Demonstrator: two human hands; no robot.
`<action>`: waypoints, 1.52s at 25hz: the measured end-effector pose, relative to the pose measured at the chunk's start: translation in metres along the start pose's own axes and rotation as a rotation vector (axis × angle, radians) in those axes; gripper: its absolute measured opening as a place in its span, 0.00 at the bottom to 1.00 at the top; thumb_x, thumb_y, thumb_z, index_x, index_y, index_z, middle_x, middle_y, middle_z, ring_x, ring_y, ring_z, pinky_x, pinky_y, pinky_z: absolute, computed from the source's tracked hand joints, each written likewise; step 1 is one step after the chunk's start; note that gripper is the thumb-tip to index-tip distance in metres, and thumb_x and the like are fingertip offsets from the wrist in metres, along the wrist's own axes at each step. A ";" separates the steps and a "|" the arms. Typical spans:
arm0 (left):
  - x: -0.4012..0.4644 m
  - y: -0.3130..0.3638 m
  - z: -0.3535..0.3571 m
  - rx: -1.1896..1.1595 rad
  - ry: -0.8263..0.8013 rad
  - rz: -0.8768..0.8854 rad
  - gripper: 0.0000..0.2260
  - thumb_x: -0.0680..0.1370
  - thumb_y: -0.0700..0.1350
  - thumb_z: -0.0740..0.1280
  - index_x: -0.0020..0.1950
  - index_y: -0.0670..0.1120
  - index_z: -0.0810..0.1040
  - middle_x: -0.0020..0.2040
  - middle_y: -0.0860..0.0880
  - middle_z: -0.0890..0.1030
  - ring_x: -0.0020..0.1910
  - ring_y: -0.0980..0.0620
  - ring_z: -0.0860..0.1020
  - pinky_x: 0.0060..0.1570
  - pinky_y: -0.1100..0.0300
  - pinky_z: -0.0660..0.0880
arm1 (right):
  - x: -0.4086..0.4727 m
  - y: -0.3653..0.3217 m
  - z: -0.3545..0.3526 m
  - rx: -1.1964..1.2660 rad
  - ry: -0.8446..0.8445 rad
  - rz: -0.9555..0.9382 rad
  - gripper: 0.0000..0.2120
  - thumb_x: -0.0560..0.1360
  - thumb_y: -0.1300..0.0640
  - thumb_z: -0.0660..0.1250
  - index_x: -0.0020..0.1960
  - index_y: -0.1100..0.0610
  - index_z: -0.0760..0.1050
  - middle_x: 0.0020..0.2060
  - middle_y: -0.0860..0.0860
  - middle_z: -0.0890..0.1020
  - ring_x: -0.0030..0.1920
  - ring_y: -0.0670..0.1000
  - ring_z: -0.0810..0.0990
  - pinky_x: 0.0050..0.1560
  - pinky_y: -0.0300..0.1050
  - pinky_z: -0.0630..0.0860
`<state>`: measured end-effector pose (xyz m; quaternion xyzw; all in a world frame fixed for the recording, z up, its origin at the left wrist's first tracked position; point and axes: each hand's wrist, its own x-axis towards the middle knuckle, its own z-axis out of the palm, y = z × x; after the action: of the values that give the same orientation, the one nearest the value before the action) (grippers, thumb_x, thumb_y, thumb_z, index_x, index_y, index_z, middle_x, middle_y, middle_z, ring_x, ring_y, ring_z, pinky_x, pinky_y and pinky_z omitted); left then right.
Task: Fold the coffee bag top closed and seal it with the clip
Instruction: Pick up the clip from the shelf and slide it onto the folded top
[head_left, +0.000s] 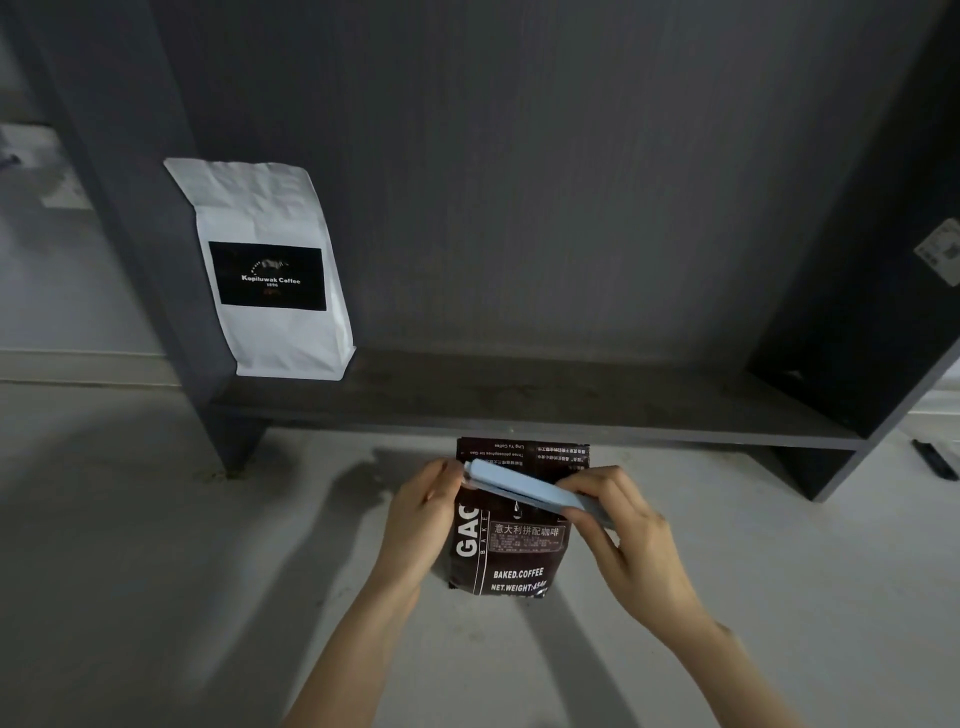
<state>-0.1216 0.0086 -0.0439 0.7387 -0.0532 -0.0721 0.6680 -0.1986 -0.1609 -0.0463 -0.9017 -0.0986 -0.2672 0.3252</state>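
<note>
Evidently, the clip was being fitted across the folded bag top.

The dark coffee bag stood on the pale floor, just in front of the dark shelf unit, with its top flap folded over. The left hand pinched the left end of the pale blue clip, fingers curled closed; the right hand gripped its right end likewise. Whether the clip was latched could not be told. Judged next: press both ends until it locks over the fold. Counted: two bags (one dark, one white bag on the shelf), one clip.
</note>
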 end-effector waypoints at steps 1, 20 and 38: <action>0.000 -0.001 0.000 -0.005 0.009 -0.005 0.13 0.77 0.44 0.58 0.34 0.54 0.74 0.36 0.56 0.77 0.36 0.63 0.74 0.42 0.64 0.69 | 0.000 -0.002 -0.001 0.023 0.000 0.006 0.13 0.75 0.43 0.53 0.51 0.48 0.70 0.45 0.37 0.71 0.45 0.39 0.73 0.43 0.31 0.72; -0.001 -0.007 -0.004 -0.073 -0.099 0.199 0.13 0.75 0.37 0.62 0.48 0.56 0.73 0.53 0.52 0.79 0.47 0.68 0.77 0.45 0.79 0.71 | -0.011 0.000 -0.046 0.622 0.154 0.432 0.07 0.73 0.60 0.60 0.46 0.56 0.77 0.37 0.46 0.85 0.41 0.44 0.82 0.40 0.32 0.78; 0.002 -0.019 -0.011 -0.046 -0.136 0.264 0.20 0.74 0.34 0.63 0.53 0.60 0.70 0.55 0.58 0.76 0.51 0.69 0.76 0.49 0.74 0.74 | 0.027 0.011 -0.010 0.373 0.022 0.461 0.13 0.74 0.61 0.63 0.48 0.42 0.73 0.44 0.57 0.82 0.48 0.55 0.80 0.44 0.36 0.76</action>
<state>-0.1179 0.0213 -0.0621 0.7034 -0.1931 -0.0346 0.6832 -0.1762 -0.1759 -0.0306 -0.8219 0.0650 -0.1735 0.5386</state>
